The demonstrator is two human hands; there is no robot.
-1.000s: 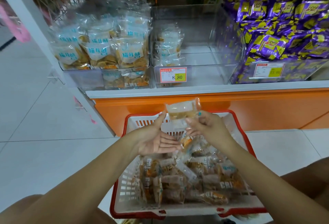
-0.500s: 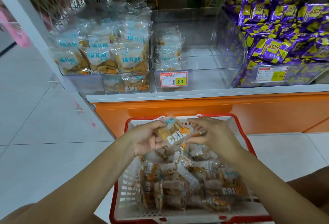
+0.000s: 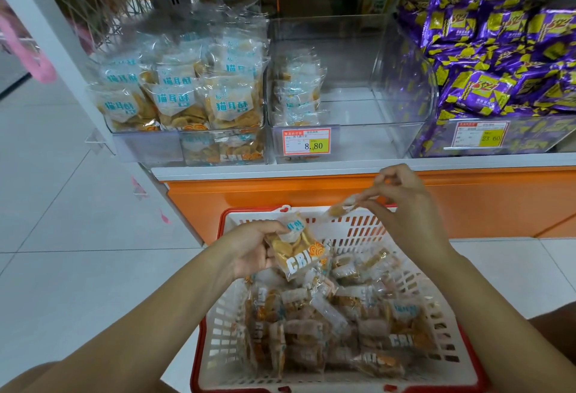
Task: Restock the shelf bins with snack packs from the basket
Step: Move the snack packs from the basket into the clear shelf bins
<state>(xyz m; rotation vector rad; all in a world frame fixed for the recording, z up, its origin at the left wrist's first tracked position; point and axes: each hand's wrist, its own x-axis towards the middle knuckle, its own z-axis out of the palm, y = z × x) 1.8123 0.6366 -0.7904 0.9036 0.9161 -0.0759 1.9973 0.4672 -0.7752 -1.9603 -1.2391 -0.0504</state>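
Far left: left bin (image 3: pixel 149 146) is sitting packed to the rim, so skip it. Below it, your left hand (image 3: pixel 249 249) is gripping one pack (image 3: pixel 297 252) over the far-left part of the basket (image 3: pixel 367 230). Fingers are curling round the pack's left edge, printed face toward you. Its long axis is running upper-left to lower-right, label end tipped toward the shelf. The loose packs (image 3: pixel 327 324) are lying heaped in the basket under both hands.

I'm reading the middle bin (image 3: pixel 374 105) as the target (price tag (image 3: pixel 306 141) reading 8.80 on its front). Only a short stack (image 3: pixel 296 96) is standing against its left wall, and the rest of the floor is showing bare. The bin is lying up and ahead of both hands, past the shelf lip (image 3: pixel 343 169).

Your right hand (image 3: pixel 405 202) is hovering higher, just below that lip, pinching a second pack (image 3: pixel 339 208) by one end. That one is sticking out to the left, too blurred to read.

Right hand is sitting nearer the bin's bare right half, so it's looking like first in. Left-hand pack likely needs turning upright to match the stack. Far right, purple packs (image 3: pixel 486 93) are piling high, not yours.
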